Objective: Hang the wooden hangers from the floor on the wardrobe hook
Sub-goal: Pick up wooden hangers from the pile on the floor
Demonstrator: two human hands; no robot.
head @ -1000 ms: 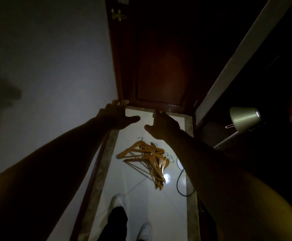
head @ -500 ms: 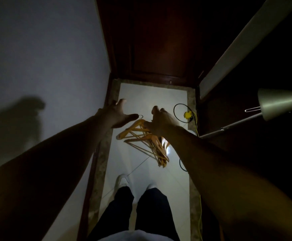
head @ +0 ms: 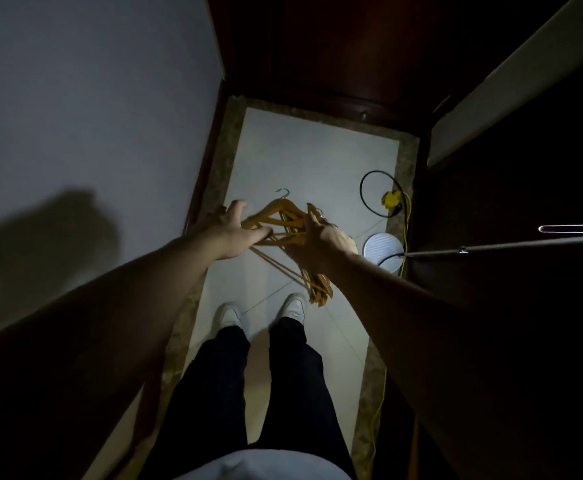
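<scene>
Both hands over wooden hangers [head: 285, 220] on floor [head: 318, 157] | left hand [head: 236, 230] grip spread; right hand [head: 324, 237] grip unclear

Single head view, wide-angle, worn high on a standing person, looking steeply down and forward along a narrow strip of floor [head: 318, 157]. Both forearms run in from the bottom corners; hands sit mid-frame, well below the lens. Legs and white shoes [head: 293, 306] at bottom centre. Wall [head: 92, 98] fills the left side, dark wooden door [head: 335, 46] at top. Edges bend from lens distortion. Dim lighting.
</scene>
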